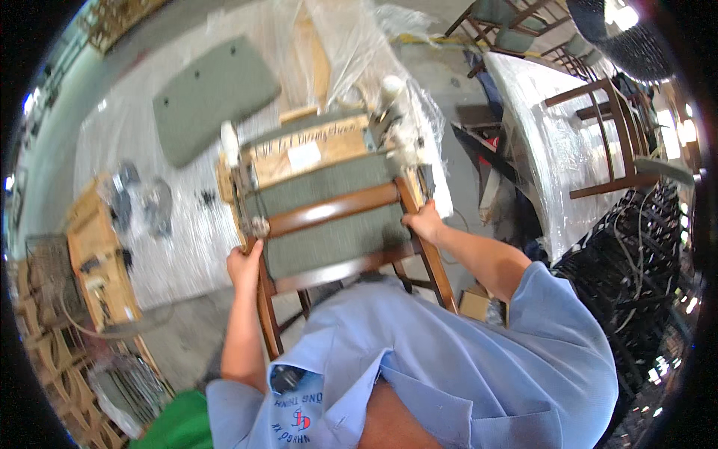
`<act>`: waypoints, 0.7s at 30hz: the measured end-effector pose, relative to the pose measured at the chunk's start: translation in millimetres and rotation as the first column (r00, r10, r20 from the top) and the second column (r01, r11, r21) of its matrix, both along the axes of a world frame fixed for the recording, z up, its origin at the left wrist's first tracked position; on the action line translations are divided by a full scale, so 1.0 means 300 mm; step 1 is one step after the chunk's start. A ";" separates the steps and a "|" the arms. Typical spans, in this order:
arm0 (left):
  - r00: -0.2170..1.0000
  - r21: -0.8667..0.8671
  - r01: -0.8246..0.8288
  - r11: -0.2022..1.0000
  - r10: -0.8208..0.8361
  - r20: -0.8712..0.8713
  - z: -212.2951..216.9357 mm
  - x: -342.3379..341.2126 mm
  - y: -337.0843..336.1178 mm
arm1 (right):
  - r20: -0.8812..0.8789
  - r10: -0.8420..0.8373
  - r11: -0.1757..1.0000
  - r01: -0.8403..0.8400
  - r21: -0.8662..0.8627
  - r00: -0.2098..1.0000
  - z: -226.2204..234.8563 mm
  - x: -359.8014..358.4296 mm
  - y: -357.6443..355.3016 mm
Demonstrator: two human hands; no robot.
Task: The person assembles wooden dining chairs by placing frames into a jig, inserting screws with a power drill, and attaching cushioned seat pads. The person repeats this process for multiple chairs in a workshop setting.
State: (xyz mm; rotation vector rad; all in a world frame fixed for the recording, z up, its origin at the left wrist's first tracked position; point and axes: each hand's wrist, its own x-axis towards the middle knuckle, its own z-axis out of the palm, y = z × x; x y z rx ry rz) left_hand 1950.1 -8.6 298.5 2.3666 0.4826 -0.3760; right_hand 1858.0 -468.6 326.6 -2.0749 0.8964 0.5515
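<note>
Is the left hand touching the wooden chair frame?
Touching. The head view shows the left hand wrapped around the left post of the wooden chair frame, with no gap between them.

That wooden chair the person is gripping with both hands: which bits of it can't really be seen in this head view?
- Wooden chair, head view: its lower legs are hidden behind the blue shirt.
- Left hand and right hand: fingers wrap round the side posts, so fingertips are hidden.
- Parts on the chair's upper corners: blurred, and mixed with clear plastic sheeting.
</note>
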 end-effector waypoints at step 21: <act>0.989 -0.757 0.013 0.653 -0.122 -0.088 0.103 0.901 -1.380 | 0.034 0.077 0.997 -0.077 0.007 0.996 0.010 -0.046 -0.017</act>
